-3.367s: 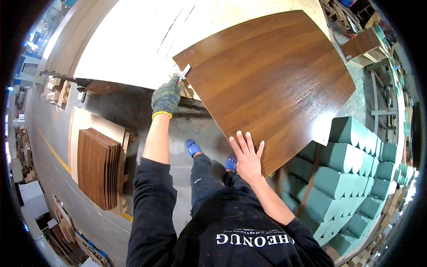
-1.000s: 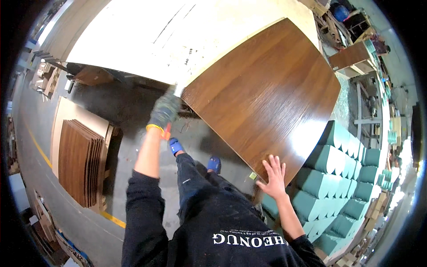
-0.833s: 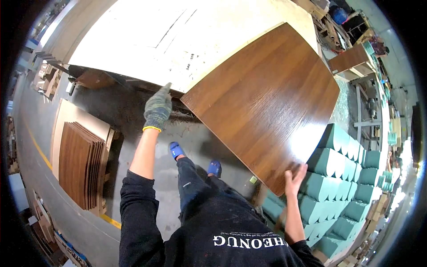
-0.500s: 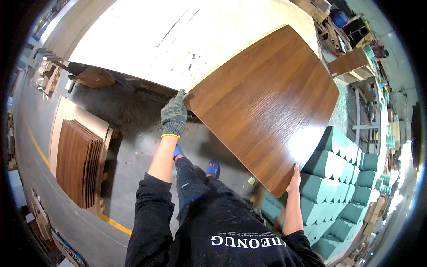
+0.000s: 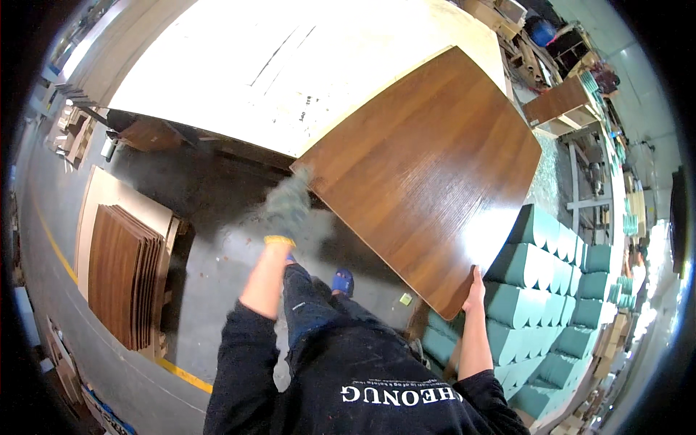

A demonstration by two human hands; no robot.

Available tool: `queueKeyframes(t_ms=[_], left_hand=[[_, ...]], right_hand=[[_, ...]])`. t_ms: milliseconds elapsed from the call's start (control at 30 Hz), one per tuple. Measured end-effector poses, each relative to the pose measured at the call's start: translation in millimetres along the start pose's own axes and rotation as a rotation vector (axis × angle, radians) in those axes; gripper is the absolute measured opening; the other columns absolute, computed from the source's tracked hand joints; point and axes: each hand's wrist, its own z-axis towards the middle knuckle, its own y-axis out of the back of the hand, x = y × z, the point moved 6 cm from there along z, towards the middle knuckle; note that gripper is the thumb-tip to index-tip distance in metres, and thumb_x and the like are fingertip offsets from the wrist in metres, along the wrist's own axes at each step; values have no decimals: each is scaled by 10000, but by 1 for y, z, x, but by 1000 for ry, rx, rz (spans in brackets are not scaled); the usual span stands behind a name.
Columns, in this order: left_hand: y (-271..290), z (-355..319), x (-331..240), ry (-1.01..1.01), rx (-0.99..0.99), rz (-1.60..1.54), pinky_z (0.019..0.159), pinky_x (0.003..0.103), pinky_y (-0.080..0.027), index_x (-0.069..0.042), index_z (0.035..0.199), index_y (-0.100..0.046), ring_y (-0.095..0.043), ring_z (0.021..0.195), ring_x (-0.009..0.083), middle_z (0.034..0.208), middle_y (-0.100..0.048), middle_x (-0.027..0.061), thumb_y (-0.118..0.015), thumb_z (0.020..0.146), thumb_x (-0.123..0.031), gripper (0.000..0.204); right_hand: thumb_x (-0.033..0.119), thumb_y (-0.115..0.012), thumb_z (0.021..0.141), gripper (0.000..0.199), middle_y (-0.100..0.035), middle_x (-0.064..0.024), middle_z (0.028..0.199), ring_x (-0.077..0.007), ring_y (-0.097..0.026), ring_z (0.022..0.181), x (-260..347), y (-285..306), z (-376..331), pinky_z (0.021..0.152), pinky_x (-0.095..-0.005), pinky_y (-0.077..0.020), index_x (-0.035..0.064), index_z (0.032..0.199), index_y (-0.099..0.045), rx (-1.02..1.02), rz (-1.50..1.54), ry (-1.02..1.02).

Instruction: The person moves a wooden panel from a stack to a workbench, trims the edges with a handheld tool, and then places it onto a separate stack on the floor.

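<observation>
A large brown wood-grain panel (image 5: 420, 167) with curved sides lies slanted over the near right part of a pale worktable (image 5: 217, 80). Its near corner juts past the table toward my body. My bare right hand (image 5: 475, 288) grips the panel's right edge by that corner, thumb on top and fingers hidden below. My left hand (image 5: 288, 204), in a grey-green knit glove with a yellow cuff, is beside the panel's left corner. Motion smears its fingers, so I cannot tell whether they touch the panel.
To the left, a stack of similar brown panels (image 5: 119, 275) rests on a pallet with a pale board. Teal foam-like blocks (image 5: 533, 293) are piled close on my right. A brown-topped box (image 5: 562, 101) stands farther right. A yellow line (image 5: 185, 375) crosses the grey floor.
My left hand has moved slightly down from the panel's left corner and is now blurred. My right hand keeps its grip. The whole view has shifted a little.
</observation>
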Motion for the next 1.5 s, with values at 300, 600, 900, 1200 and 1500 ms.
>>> queueKeyframes(t_ms=[300,600,900,1200,1500], left_hand=[[-42,-25,-45,129,556,-19,713,424,-496,-138,1320,-443,-626,825,346,970,-643,173,-407,891,-106,432],[-38,-163,-148,-324,645,-284,540,384,-496,-97,1364,-387,-633,691,223,1131,-600,161,-481,860,-139,515],[-19,26,103,327,163,-120,894,359,-474,-121,1250,-540,-580,1054,298,1185,-586,137,-480,874,-102,381],[-15,-74,0,163,105,-391,806,332,-514,-120,1339,-439,-623,920,292,1177,-591,127,-482,838,-51,508],[58,-237,-76,-360,723,-207,705,330,-525,-87,1393,-345,-617,835,267,1196,-556,159,-434,882,-96,519]], right_hand=[[422,-568,891,614,-472,-101,1297,-293,-476,1162,-23,-10,7,971,-468,-409,58,1341,-366,89,110,-45],[395,-567,896,596,-465,-78,1321,-282,-449,1199,-73,-102,-83,1016,-477,-364,77,1350,-351,12,197,-82],[409,-445,946,519,-446,-90,1349,-276,-418,1228,-37,-89,-37,1056,-425,-306,55,1324,-406,283,261,-137],[543,-389,923,603,-392,-67,1402,-305,-371,1263,-69,-172,-68,1063,-473,-286,123,1356,-382,43,427,-96],[542,-480,888,643,-367,-44,1424,-247,-350,1291,-102,-235,-98,1089,-417,-251,144,1375,-349,285,302,-207]])
